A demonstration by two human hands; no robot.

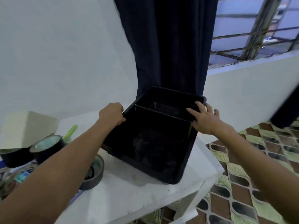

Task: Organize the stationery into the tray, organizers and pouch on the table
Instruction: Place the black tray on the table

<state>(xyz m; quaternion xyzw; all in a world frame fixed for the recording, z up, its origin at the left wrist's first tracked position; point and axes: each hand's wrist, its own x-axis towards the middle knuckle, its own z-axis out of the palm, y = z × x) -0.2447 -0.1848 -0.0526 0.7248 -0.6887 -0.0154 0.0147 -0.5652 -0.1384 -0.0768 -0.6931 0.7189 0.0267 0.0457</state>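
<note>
A black tray [186, 160] with a thin cross divider stands on the right end of the white table [137, 194]; it looks tilted, its far side raised. My left hand [112, 114] is closed around the tray's left rim. My right hand [204, 119] lies on the right rim with fingers spread over the edge. Rolls of black tape [47, 147] sit at the left, a grey roll [94, 173] lies flat under my left forearm, and a green marker-like item [70, 130] lies behind them.
A cream box [30, 128] stands at the far left by the wall. A dark curtain [168, 46] hangs right behind the tray. The table's right edge drops to a patterned tile floor [242, 183]. More clutter lies at the bottom left, blurred.
</note>
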